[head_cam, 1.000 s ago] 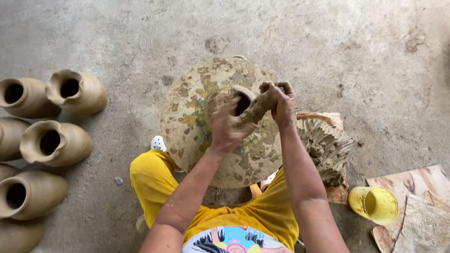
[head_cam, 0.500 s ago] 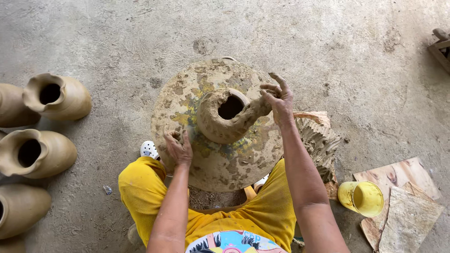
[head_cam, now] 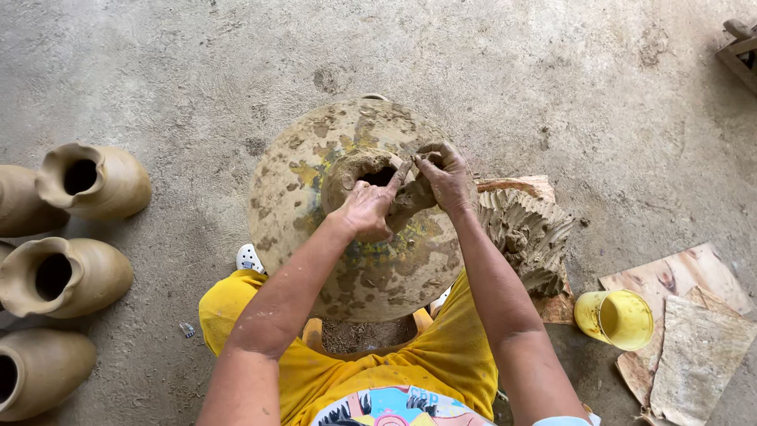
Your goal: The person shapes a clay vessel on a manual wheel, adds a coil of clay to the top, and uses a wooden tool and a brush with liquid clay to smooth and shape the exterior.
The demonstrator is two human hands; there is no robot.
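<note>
The wet clay pot (head_cam: 364,180) is seen lying on its side near the middle of the round wheel disc (head_cam: 355,260), its dark mouth opening toward the disc's right edge and slightly toward the far edge. Its long axis runs roughly from the disc's left edge to its right edge, so the rim is turned toward the right hand (head_cam: 443,180), which is the nearer one to the mouth. The left hand (head_cam: 369,207) is laid on the near side of the pot's body, fingers curled against the clay in a pressing hold rather than a full grasp. The right hand is clenched on the rim at the mouth, the wet lip pinched between thumb and fingers; the 2 hands meet there, fingertips touching or almost touching above the opening.

The pot is shown as dull grey-brown, soft and rough-surfaced, with an uneven rim. The disc is blotched with dried slip and patches of yellow and green. Just beside the disc's right edge a ridged lump of raw clay (head_cam: 528,233) rests on a board, and a yellow cup (head_cam: 615,318) stands farther right on the floor. 3 finished pots (head_cam: 93,183) with pinched spouts lie well apart at the left.
</note>
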